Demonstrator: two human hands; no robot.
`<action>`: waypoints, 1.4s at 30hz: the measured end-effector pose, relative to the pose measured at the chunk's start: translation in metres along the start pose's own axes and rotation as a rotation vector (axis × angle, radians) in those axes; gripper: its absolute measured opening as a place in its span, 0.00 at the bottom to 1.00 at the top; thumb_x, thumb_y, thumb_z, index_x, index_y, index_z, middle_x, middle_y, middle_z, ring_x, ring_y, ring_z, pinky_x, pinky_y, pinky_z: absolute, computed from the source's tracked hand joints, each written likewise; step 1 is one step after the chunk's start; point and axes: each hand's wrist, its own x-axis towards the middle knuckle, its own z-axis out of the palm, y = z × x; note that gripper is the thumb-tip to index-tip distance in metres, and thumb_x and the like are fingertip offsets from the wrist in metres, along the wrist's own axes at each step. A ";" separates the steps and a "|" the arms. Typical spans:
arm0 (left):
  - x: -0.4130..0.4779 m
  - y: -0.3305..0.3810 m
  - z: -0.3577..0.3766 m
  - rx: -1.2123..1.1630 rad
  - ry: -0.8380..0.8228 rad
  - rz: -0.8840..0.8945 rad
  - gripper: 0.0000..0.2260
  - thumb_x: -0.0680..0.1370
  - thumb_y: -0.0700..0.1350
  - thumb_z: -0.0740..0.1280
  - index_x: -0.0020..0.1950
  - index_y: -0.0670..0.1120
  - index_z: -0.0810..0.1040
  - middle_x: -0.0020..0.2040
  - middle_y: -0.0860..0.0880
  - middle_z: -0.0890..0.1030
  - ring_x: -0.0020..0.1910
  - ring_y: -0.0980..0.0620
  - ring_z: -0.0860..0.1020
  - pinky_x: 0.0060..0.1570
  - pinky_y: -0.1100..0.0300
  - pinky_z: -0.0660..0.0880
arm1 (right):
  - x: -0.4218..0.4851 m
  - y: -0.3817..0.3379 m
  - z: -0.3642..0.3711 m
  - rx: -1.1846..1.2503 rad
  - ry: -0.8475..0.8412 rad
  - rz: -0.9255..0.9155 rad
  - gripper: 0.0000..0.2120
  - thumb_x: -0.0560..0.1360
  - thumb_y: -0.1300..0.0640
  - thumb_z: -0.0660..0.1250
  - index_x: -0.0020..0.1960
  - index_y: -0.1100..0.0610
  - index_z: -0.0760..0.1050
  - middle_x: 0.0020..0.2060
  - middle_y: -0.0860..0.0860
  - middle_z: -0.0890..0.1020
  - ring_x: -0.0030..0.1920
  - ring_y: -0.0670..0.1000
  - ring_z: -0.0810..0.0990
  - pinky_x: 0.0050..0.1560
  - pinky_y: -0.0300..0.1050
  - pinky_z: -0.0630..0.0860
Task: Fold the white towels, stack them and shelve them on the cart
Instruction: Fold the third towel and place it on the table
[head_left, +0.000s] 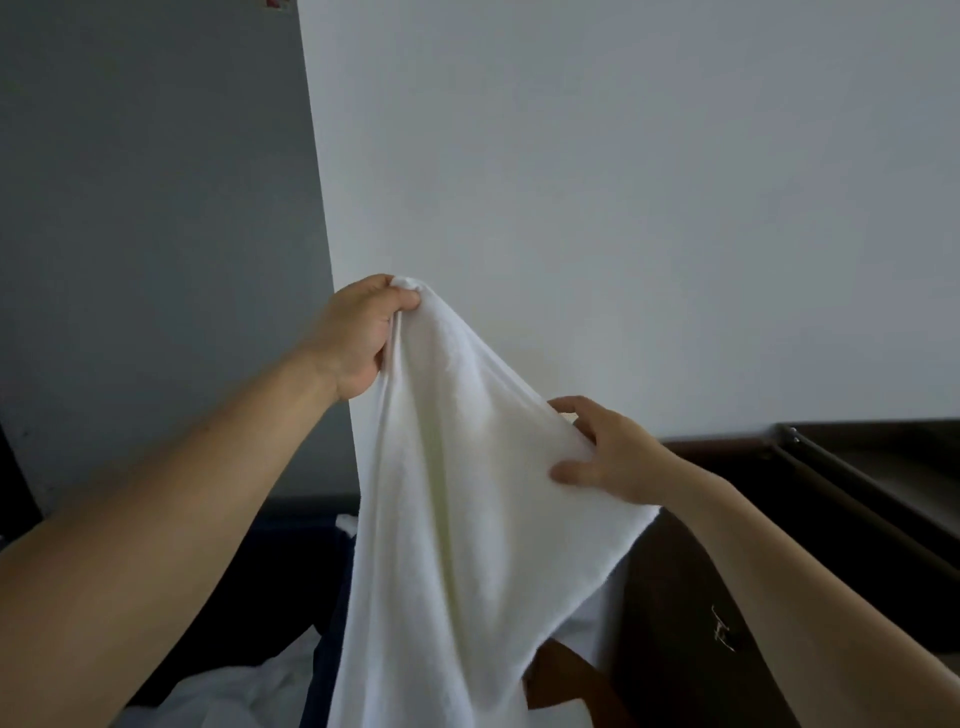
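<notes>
White wall fills the upper view, meeting a grey wall at a vertical edge on the left; the space in front of both is open above the hands. The white towel hangs in mid-air at the centre, draped in long soft folds, and its lower part runs out of the bottom of the view. The left hand is raised highest, arm stretched forward, with fingers and thumb curled tight round the bunched top corner. The right hand is lower and to the right, pinching the towel's side edge with the thumb on the near face and the fingers behind. From there the free edge slants down and inward. A dark brown unit with a rail along its top stands at the right, close behind the right forearm. Crumpled white linen lies low at the left, beneath the left arm.
</notes>
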 end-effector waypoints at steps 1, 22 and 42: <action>0.002 -0.004 -0.001 -0.008 0.033 -0.011 0.09 0.78 0.38 0.66 0.38 0.46 0.78 0.34 0.51 0.79 0.36 0.52 0.78 0.41 0.57 0.74 | -0.003 0.005 0.005 -0.022 -0.007 -0.010 0.34 0.71 0.53 0.75 0.71 0.37 0.62 0.44 0.39 0.77 0.46 0.45 0.79 0.48 0.39 0.72; 0.002 -0.034 -0.020 0.054 0.207 0.032 0.07 0.80 0.40 0.63 0.42 0.47 0.75 0.38 0.50 0.78 0.39 0.52 0.77 0.43 0.55 0.73 | -0.027 0.062 0.045 -0.072 0.266 -0.060 0.16 0.73 0.52 0.75 0.54 0.45 0.70 0.43 0.37 0.78 0.41 0.44 0.79 0.43 0.39 0.76; 0.005 -0.017 -0.104 0.244 0.154 0.021 0.06 0.83 0.44 0.62 0.47 0.47 0.76 0.43 0.48 0.78 0.39 0.52 0.76 0.42 0.57 0.73 | 0.003 -0.030 -0.067 -0.098 0.418 -0.010 0.09 0.78 0.50 0.68 0.42 0.52 0.72 0.28 0.48 0.80 0.32 0.49 0.76 0.33 0.40 0.69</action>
